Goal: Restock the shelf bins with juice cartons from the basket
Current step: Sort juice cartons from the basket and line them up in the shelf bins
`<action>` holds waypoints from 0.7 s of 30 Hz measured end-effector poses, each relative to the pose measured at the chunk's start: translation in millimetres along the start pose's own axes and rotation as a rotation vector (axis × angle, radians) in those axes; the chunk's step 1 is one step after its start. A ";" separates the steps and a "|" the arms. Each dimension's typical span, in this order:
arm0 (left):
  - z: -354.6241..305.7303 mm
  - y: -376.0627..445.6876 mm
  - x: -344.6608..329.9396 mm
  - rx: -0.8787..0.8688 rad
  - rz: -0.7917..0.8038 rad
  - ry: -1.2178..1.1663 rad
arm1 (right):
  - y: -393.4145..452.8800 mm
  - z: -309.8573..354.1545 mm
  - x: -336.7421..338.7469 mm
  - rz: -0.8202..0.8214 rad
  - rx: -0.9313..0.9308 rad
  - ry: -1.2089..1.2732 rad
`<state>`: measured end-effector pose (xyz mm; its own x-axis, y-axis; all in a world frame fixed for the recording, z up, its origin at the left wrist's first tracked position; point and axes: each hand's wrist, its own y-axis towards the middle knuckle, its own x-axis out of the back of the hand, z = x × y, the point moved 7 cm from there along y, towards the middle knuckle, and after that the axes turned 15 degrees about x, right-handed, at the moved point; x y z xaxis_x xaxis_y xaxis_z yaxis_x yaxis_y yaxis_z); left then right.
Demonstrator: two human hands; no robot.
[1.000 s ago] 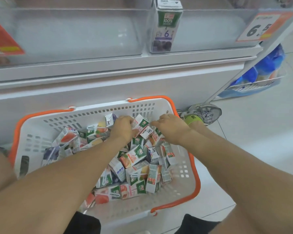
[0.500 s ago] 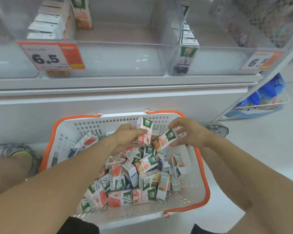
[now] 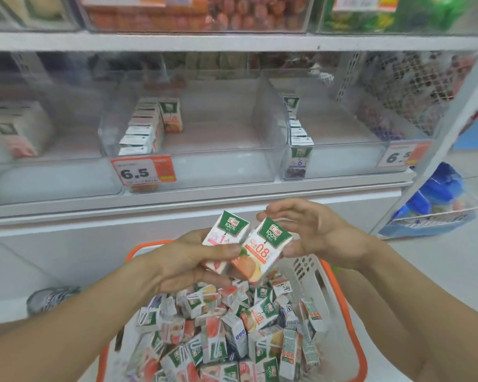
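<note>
Left hand [image 3: 189,260] gripping; right hand [image 3: 315,232] half-curled.

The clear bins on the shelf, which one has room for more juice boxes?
The middle bin is bare right of its carton row. The right bin is bare right of its single row. The basket is crowded.

Above the basket [image 3: 340,288], the left hand [image 3: 182,260] grips a pink-fruit carton [image 3: 224,238], thumb laid across its front. Touching it on the right is an orange-fruit carton [image 3: 262,249], tilted, with the right hand [image 3: 318,235] holding its right edge, fingers arched over the top. The white, orange-rimmed basket sits near, heaped with loose cartons [image 3: 232,334] lying every way. Farther off, the shelf's clear middle bin [image 3: 221,166] holds a row of cartons along its left wall behind a 6.5 price tag [image 3: 142,170]. The right bin [image 3: 342,161] has a single file of cartons at its left wall. A shoe [image 3: 50,299] shows at left on the floor.
</note>
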<state>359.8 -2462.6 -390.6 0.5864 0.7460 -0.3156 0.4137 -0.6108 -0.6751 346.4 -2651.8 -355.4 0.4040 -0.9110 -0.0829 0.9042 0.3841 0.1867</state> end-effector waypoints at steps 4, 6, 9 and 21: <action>-12.1 -26.6 4.7 -0.060 -0.106 0.048 | 15.0 12.0 -19.2 -0.007 0.057 0.008; -26.3 -38.4 17.0 -0.115 -0.155 0.078 | 27.5 17.2 -24.9 -0.080 0.048 -0.009; -57.7 -61.1 42.3 -0.245 -0.207 0.109 | 54.1 26.7 -39.6 -0.150 -0.034 -0.053; -101.0 -118.8 157.8 -0.561 -0.409 -0.074 | 257.7 68.6 -27.8 -0.314 0.354 -0.769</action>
<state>473.5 -2299.1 -292.8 0.2662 0.9492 -0.1680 0.8999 -0.3071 -0.3095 558.7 -2537.9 -237.9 -0.1737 -0.8638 0.4730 0.8106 0.1474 0.5668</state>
